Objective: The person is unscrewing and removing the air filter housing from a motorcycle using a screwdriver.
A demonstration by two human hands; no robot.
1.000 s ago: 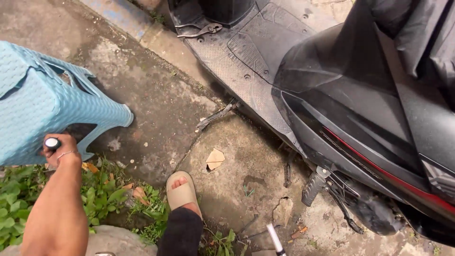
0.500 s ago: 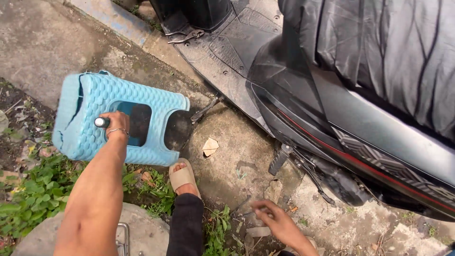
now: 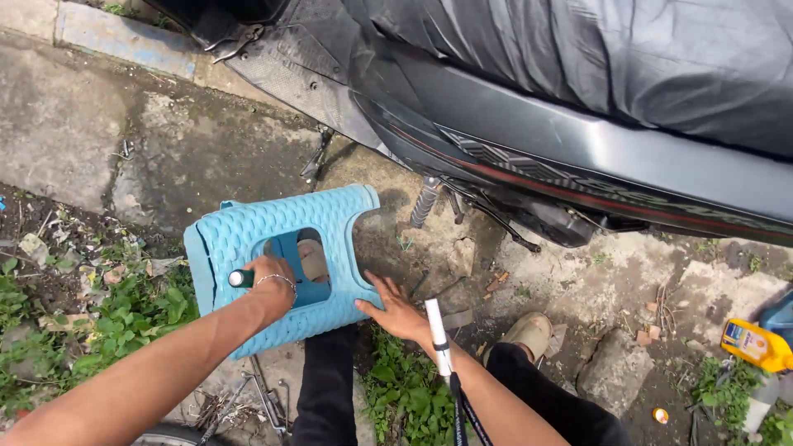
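Observation:
A light blue plastic stool [image 3: 273, 227] with a cut-out grip in its seat stands on the concrete in front of me, between my legs. My left hand [image 3: 271, 282] rests on the seat at the cut-out, closed around a small black tool handle [image 3: 241, 278] with a pale end. My right hand [image 3: 395, 312] lies with fingers spread against the stool's near right edge. A white pen-shaped stick [image 3: 436, 334] on a dark cord hangs across my right wrist.
A dark motorbike [image 3: 578, 132] fills the top and right, its foot peg [image 3: 424, 202] just beyond the stool. My sandalled foot [image 3: 529, 333] is at the right. A yellow oil bottle [image 3: 756, 344] stands far right. Weeds [image 3: 124, 318] and loose tools [image 3: 264, 396] lie near me.
The stool has come from the left to a spot between my legs. My right hand has gone from the ground to the stool's edge. My left hand still holds the tool handle.

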